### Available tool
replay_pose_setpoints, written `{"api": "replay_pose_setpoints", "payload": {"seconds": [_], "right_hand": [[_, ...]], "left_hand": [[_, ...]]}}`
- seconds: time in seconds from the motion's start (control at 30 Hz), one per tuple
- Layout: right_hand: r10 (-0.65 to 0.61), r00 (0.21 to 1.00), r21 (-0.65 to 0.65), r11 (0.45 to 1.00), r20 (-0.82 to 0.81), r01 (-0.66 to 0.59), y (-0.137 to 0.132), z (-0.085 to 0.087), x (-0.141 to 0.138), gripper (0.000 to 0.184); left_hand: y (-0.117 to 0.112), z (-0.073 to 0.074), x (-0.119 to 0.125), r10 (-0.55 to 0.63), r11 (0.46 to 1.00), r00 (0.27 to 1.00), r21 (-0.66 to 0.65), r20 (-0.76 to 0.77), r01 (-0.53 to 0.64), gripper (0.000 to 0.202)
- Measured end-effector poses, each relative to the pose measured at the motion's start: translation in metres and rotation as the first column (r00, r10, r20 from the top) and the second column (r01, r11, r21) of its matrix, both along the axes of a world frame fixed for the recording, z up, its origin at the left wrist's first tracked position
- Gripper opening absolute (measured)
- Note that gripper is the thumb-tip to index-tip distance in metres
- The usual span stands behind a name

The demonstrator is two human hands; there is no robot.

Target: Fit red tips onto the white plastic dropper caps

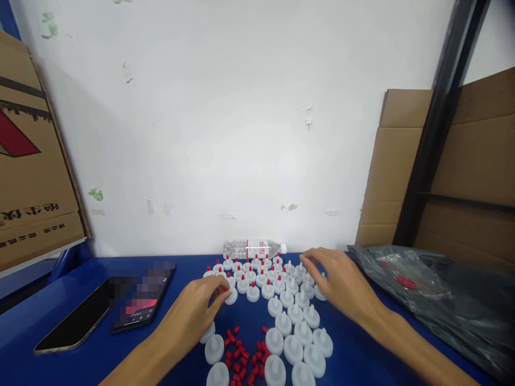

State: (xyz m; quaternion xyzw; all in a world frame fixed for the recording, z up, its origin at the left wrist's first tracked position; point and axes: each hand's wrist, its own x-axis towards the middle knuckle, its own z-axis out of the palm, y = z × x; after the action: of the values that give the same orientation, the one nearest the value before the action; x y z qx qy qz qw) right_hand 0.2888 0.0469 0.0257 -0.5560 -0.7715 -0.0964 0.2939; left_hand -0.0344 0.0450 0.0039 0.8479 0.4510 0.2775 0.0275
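My left hand (201, 303) is closed in a pinch at the top of a white nozzle cap (230, 296), with a bit of red showing at its fingertips. My right hand (336, 276) reaches over the back right of the group, thumb and forefinger apart, close to a bare white nozzle cap (301, 268). Between the hands stand several white nozzle caps with red tips (252, 293). Bare ones (295, 313) spread down the right side, and a few more (214, 349) are at the front left. Small loose red tips (238, 358) lie in a pile at the front.
A clear plastic bottle (253, 249) lies along the wall behind the caps. Two phones (76, 316) (145, 300) rest on the blue table (177, 359) at left. A dark plastic bag (442, 300) is at right. Cardboard (36, 161) stands at the left, more cardboard (396, 166) at the right.
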Motion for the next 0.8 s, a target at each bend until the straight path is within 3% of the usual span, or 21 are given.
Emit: {"api": "replay_pose_setpoints", "payload": {"seconds": [0.1, 0.2, 0.27, 0.37, 0.5, 0.8], "right_hand": [[0.303, 0.953, 0.105, 0.947, 0.026, -0.304, -0.025, 0.0, -0.025, 0.025], [0.47, 0.881, 0.065, 0.878, 0.062, -0.473, -0.046, -0.01, -0.049, 0.053], [0.538, 0.836, 0.105, 0.83, 0.104, -0.547, -0.054, -0.019, -0.062, 0.051], [0.541, 0.828, 0.211, 0.801, 0.147, -0.561, -0.057, -0.029, -0.071, 0.035], [0.542, 0.838, 0.211, 0.813, 0.068, -0.543, -0.057, -0.029, -0.071, 0.024], [0.558, 0.826, 0.177, 0.807, 0.082, -0.563, -0.06, -0.022, -0.066, 0.044]], "left_hand": [[-0.019, 0.002, 0.015, -0.193, 0.965, 0.98, 0.19, 0.044, 0.182, 0.01], [-0.037, 0.0, 0.029, -0.426, 0.857, 0.905, 0.328, 0.018, 0.397, 0.016], [-0.045, -0.001, 0.036, -0.491, 0.807, 0.871, 0.357, -0.034, 0.469, 0.018], [-0.05, -0.001, 0.04, -0.463, 0.804, 0.884, 0.391, -0.06, 0.448, 0.018], [-0.049, 0.0, 0.04, -0.391, 0.805, 0.918, 0.461, -0.061, 0.374, 0.013], [-0.049, 0.001, 0.039, -0.266, 0.856, 0.954, 0.42, -0.139, 0.3, 0.008]]}}
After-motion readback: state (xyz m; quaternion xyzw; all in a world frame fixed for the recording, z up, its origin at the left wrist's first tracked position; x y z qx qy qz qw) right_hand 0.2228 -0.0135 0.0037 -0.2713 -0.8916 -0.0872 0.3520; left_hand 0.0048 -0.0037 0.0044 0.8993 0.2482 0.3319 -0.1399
